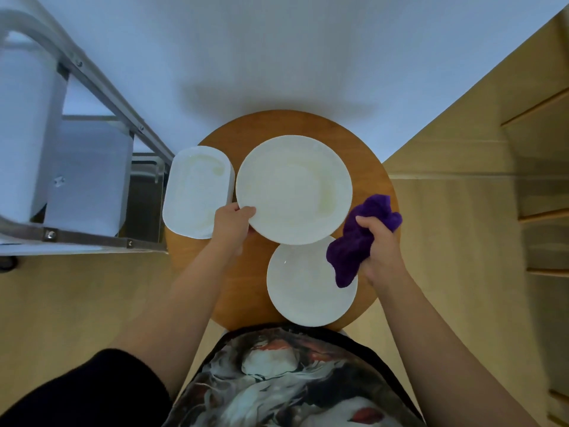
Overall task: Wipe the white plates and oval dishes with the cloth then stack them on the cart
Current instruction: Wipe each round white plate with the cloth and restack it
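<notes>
Far left: metal cart [101,90], grey frame w/ bolts, white bins/panels inside; only part of it in view. Just right of cart, an oval dish [194,192], white, sits at the left edge of the round wooden bench [366,155], overhanging it a bit toward the cart. Faint yellowish smear on the dish's upper right.

Left hand [231,224]: grip closed on the lower-left rim of the big plate [294,189], thumb on top of the rim, fingers under it. Hand overlaps the dish's lower right corner. The big plate is white, round, mid-bench, w/ yellowish marks along its right side. Its lower edge overlaps the small plate [304,288], also white, nearer the person, at the bench's near edge.

Right hand [380,245]: grip closed round a bunched purple cloth [357,241]. Cloth is just right of the big plate; whether it touches the rim, can't tell. Its lower end hangs over the small plate's upper right.

Bottom: patterned apron/shirt, black sleeve on left arm. Wood-tone floor and panels to the right, white wall beyond.
</notes>
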